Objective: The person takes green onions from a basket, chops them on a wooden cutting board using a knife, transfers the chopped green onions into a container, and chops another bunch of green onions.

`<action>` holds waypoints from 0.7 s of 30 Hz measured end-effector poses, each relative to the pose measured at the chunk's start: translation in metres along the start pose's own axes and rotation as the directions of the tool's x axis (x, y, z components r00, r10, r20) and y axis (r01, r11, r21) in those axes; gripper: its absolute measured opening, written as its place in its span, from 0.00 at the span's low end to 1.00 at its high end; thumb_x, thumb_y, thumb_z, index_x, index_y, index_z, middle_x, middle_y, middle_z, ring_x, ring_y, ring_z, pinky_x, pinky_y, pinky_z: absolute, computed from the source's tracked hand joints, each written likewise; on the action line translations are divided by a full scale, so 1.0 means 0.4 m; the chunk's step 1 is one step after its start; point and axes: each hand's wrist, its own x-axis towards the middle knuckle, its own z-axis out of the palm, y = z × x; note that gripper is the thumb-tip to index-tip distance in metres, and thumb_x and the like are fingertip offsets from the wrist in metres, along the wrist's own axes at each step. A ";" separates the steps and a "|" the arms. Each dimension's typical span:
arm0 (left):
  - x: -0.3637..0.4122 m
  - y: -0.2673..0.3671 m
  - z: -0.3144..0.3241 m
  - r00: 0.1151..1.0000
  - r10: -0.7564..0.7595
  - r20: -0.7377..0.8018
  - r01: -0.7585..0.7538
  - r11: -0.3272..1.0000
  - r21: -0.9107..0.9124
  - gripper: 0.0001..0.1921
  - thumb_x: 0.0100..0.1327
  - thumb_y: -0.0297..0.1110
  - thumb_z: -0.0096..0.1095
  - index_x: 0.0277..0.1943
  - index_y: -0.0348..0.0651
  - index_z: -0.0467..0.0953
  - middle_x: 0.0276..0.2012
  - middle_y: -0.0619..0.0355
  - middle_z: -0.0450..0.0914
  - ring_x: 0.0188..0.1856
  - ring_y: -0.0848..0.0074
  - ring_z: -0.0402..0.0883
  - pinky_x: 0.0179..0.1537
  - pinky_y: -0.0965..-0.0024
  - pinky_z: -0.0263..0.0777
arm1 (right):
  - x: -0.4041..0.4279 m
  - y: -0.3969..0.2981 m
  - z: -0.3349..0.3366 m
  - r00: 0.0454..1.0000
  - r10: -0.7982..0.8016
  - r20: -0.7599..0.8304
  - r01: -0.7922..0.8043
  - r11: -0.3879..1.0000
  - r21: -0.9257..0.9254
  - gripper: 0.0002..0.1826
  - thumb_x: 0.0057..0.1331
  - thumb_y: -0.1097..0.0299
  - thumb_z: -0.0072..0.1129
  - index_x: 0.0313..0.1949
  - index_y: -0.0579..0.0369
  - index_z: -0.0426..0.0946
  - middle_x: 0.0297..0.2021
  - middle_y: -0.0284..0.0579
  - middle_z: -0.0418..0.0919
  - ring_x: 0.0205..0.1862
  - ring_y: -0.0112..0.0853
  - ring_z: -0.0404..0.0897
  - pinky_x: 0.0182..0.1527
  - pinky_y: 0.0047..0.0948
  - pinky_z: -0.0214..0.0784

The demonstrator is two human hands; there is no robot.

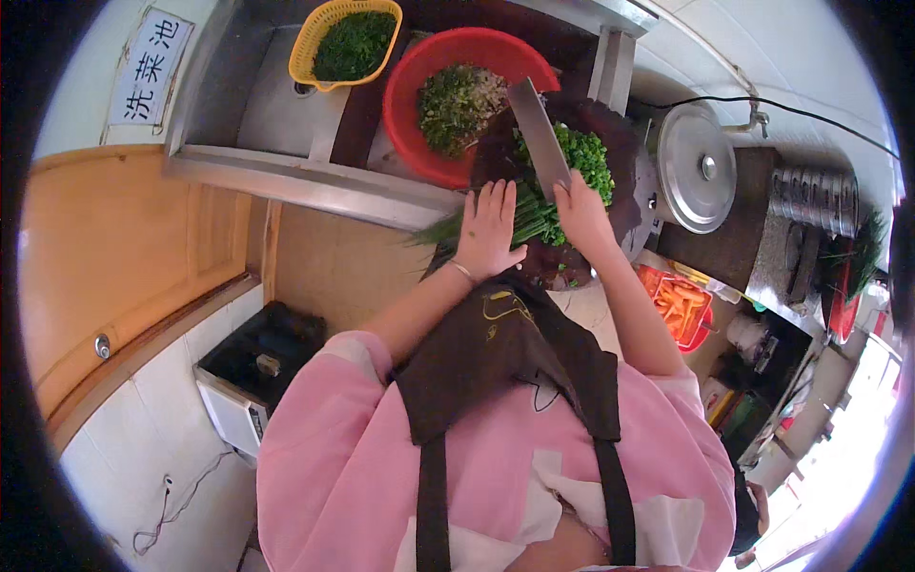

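Note:
My left hand (pixel 490 232) lies palm down across a bunch of long green onion leaves (pixel 530 213), fingers stretched out, holding it against a dark round chopping board (pixel 625 132). Gripped in my right hand (pixel 585 214) is a cleaver (pixel 540 136), its broad blade pointing away from me. Beside the blade, on its right, sits a heap of chopped green onion (pixel 582 159). Just beyond the board's left side, a red plastic basin (pixel 407 132) contains chopped greens and pale bits (pixel 457 107).
A yellow basket (pixel 304 53) of leafy greens stands in the steel sink (pixel 275 114). Right of the board is a lidded metal pot (pixel 690 171). Lower right, a red basket (pixel 704 314) holds orange strips. A wooden door (pixel 136 272) is at left. Part of another person (pixel 747 518) shows lower right.

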 end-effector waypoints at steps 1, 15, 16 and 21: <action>-0.010 -0.004 -0.002 1.000 0.004 -0.007 -0.004 1.000 -0.021 0.44 0.44 0.47 0.64 0.61 0.31 0.53 0.58 0.43 0.59 0.60 0.55 0.56 0.59 0.52 0.50 | -0.040 -0.002 -0.022 0.999 0.004 0.038 -0.004 1.000 0.003 0.10 0.64 0.66 0.43 0.36 0.61 0.61 0.22 0.64 0.74 0.28 0.59 0.73 0.30 0.52 0.65; -0.001 -0.005 0.046 0.998 0.054 0.013 -0.055 0.985 0.166 0.40 0.46 0.46 0.62 0.59 0.31 0.57 0.55 0.47 0.63 0.57 0.60 0.60 0.54 0.56 0.56 | 0.014 0.008 0.117 0.994 0.094 0.054 -0.092 0.994 -0.051 0.11 0.63 0.67 0.43 0.38 0.62 0.61 0.22 0.65 0.73 0.27 0.59 0.73 0.30 0.54 0.64; 0.001 -0.006 0.048 0.998 0.060 0.001 -0.059 0.982 0.181 0.40 0.46 0.46 0.62 0.58 0.31 0.58 0.54 0.47 0.63 0.56 0.60 0.61 0.54 0.56 0.56 | 0.045 0.001 0.113 0.996 0.065 0.059 -0.063 0.997 -0.048 0.10 0.63 0.66 0.42 0.38 0.61 0.60 0.24 0.65 0.74 0.29 0.59 0.73 0.31 0.54 0.65; 0.026 0.007 0.037 0.999 0.029 0.029 -0.030 0.999 0.036 0.38 0.46 0.42 0.61 0.58 0.31 0.57 0.56 0.45 0.60 0.59 0.57 0.58 0.57 0.53 0.52 | 0.049 0.002 0.046 0.999 0.019 -0.027 -0.020 0.998 -0.051 0.10 0.63 0.66 0.42 0.37 0.60 0.60 0.22 0.64 0.74 0.28 0.58 0.74 0.31 0.53 0.66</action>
